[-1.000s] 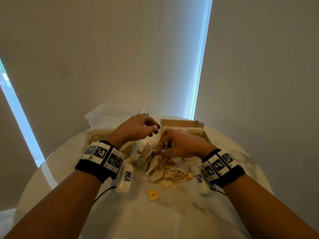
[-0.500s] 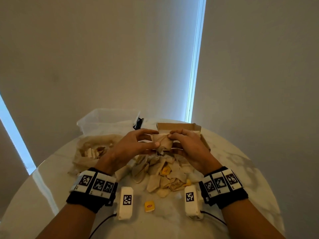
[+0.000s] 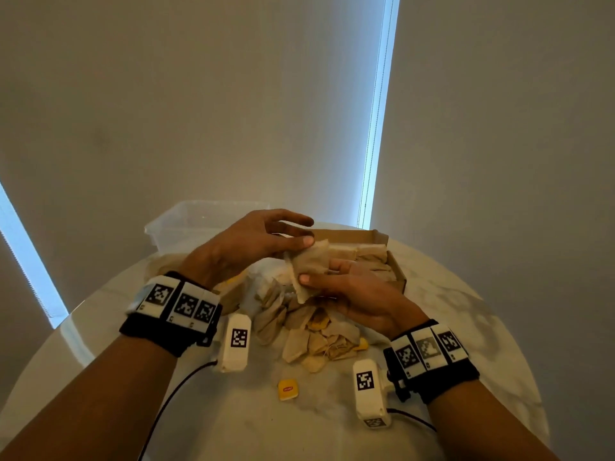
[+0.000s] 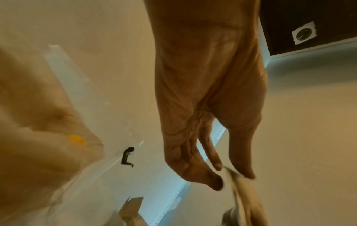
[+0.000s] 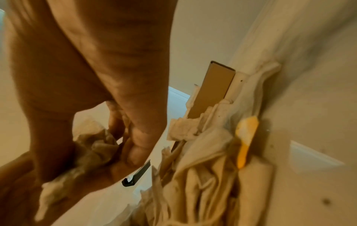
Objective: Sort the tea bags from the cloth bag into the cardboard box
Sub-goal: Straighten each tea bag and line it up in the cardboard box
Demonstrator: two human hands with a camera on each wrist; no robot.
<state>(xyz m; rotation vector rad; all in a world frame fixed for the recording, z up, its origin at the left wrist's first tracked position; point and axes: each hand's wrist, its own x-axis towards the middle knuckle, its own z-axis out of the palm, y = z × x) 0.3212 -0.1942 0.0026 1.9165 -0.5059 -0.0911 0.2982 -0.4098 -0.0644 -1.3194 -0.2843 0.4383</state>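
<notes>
The room is dim; cold blue daylight leaks only through narrow window slits beside the blinds, leaving a pale glare on the desk at its left edge. The head view bends strongly toward its borders. Both wrist views are warm-tinted, soft and smeared, with the tea bags blurred.

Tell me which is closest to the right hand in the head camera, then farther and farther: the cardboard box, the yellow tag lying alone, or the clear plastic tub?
1. Cardboard box: just behind the right hand, on its far side.
2. Lone yellow tag: on the table in front, toward the person.
3. Clear plastic tub: far left corner, beyond the left hand.
</notes>
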